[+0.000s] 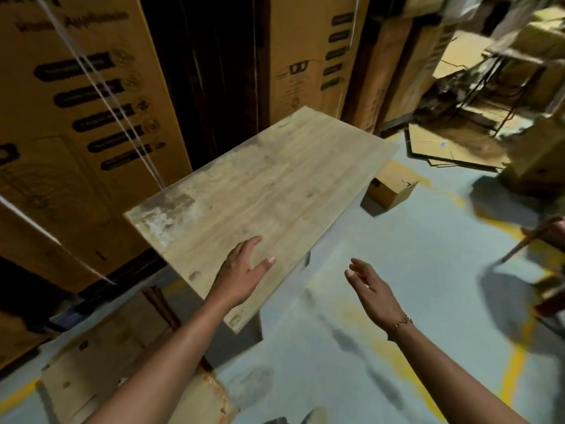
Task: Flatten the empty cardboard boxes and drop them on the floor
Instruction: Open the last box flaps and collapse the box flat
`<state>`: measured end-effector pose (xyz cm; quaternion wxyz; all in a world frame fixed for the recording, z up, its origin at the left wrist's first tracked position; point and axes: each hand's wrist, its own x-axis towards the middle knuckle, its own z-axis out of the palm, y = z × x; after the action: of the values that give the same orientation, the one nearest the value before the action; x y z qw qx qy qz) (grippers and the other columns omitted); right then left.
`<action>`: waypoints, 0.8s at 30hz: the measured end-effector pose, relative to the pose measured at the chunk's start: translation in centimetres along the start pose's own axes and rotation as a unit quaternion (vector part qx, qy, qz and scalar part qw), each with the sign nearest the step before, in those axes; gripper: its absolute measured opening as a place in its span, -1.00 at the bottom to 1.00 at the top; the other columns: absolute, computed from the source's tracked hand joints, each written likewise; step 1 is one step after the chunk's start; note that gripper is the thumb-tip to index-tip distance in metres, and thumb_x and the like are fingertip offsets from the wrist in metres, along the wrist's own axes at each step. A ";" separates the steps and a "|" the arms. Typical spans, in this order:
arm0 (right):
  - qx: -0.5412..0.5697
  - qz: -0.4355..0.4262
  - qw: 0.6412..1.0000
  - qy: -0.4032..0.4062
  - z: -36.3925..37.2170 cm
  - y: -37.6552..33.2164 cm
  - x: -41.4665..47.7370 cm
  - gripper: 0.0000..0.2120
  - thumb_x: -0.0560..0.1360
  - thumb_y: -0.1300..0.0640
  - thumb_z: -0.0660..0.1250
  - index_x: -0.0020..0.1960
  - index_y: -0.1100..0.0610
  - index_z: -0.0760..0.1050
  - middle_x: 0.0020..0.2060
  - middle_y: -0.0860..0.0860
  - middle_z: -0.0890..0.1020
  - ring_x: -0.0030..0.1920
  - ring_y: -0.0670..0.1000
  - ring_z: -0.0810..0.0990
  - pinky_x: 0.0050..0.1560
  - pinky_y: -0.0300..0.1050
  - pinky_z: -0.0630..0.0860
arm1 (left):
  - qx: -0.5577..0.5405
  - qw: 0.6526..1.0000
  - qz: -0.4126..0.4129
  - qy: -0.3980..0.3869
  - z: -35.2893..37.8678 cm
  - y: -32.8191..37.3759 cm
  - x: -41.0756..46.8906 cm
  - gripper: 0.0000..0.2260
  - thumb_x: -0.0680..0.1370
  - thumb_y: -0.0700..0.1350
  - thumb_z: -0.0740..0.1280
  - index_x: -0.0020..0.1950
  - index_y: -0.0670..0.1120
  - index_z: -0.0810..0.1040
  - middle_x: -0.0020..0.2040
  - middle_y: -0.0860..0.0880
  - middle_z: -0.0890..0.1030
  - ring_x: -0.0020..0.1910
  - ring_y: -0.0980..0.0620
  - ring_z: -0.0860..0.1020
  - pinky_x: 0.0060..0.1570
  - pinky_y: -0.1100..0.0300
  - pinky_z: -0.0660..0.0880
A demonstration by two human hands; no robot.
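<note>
My left hand (241, 270) hovers over the near edge of a bare wooden table (260, 191), fingers spread, holding nothing. My right hand (371, 290) is out over the floor to the right of the table, open and empty, a bracelet on its wrist. A small closed cardboard box (391, 188) stands on the floor past the table's right side. Flattened cardboard sheets (452, 148) lie on the floor at the back right. More flat cardboard (101, 365) lies on the floor at the lower left, under my left forearm.
Tall printed appliance cartons (76, 117) tied with white string stand behind the table, another (308, 56) further right. Stacked boxes and a dark metal rack (501, 71) fill the back right. The grey floor (412, 240) has yellow lines. Blurred chair legs (526, 243) show at the right edge.
</note>
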<state>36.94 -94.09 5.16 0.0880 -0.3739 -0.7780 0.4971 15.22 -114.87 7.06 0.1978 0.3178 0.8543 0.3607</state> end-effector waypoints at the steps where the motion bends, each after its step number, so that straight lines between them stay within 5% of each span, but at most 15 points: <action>1: -0.003 0.003 1.000 0.003 -1.7 0.5 1.2 -0.54 0.59 -0.19 0.21 0.45 -0.10 0.32 0.36 -0.12 0.50 0.34 -0.11 0.45 0.29 -0.13 0.39 | 0.002 1.000 0.006 -0.005 1.3 1.5 1.5 -0.47 0.58 0.24 0.24 0.52 0.13 0.25 0.50 0.06 0.31 0.45 0.00 0.31 0.35 0.04 0.32; 24: 0.040 0.113 0.988 0.092 -29.9 7.8 37.2 -0.54 0.60 -0.17 0.21 0.45 -0.07 0.35 0.32 -0.11 0.52 0.28 -0.12 0.48 0.23 -0.17 0.38 | -0.017 0.985 0.066 -0.156 23.4 23.2 46.6 -0.49 0.57 0.24 0.27 0.48 0.14 0.30 0.43 0.08 0.42 0.36 0.08 0.42 0.30 0.06 0.40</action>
<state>29.80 -46.31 4.50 0.1175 -0.4998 -0.6987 0.4983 4.22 -58.93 3.70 0.3096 0.4227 0.7836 0.3339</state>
